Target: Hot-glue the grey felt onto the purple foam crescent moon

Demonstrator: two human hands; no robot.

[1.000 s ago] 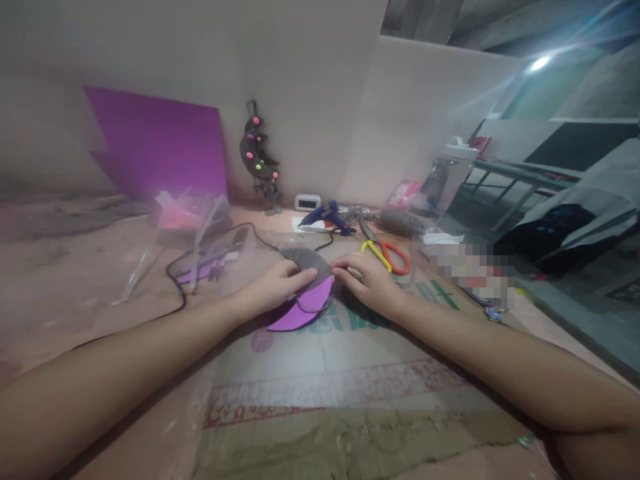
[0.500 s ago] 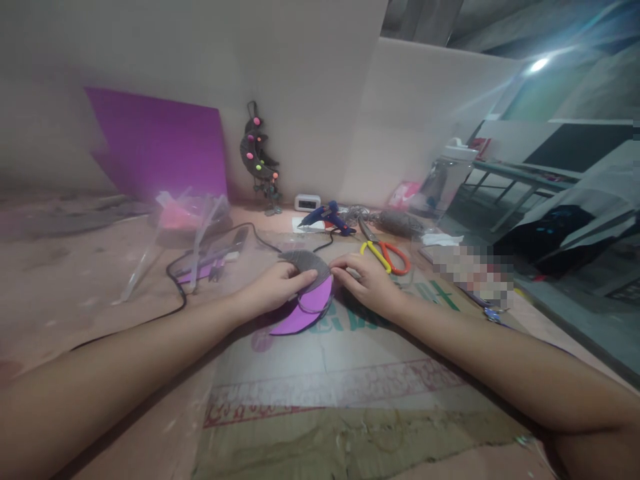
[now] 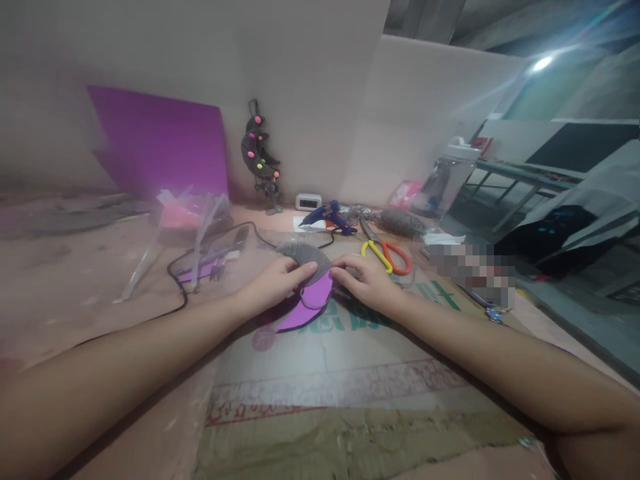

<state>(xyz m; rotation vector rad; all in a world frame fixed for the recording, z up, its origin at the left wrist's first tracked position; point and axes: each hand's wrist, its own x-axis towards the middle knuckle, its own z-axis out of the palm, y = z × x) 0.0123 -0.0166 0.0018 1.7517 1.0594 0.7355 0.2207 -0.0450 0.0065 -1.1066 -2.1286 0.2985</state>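
A purple crescent (image 3: 305, 311) lies in the middle, its upper part wrapped in grey yarn (image 3: 303, 254) and its lower tip bare. My left hand (image 3: 280, 283) grips the wrapped part from the left, thumb laid across the top. At the crescent's right edge, thumb and fingers of my right hand (image 3: 363, 280) are pinched together at the yarn; the strand between the fingertips is mostly hidden. A loose loop of yarn hangs across the bare purple part.
Cardboard (image 3: 320, 373) lies beneath my hands. Beyond are a blue glue gun (image 3: 327, 217), scissors (image 3: 385, 257), a small digital clock (image 3: 309, 202) and a yarn bundle (image 3: 403, 222). A decorated crescent (image 3: 256, 150) hangs by the wall near a purple sheet (image 3: 170, 147). Glue sticks (image 3: 140, 270) lie left, a bottle (image 3: 447, 177) right.
The crescent has tilted a little, its lower tip shifting slightly right and up. Both hands keep nearly the same place and grip.
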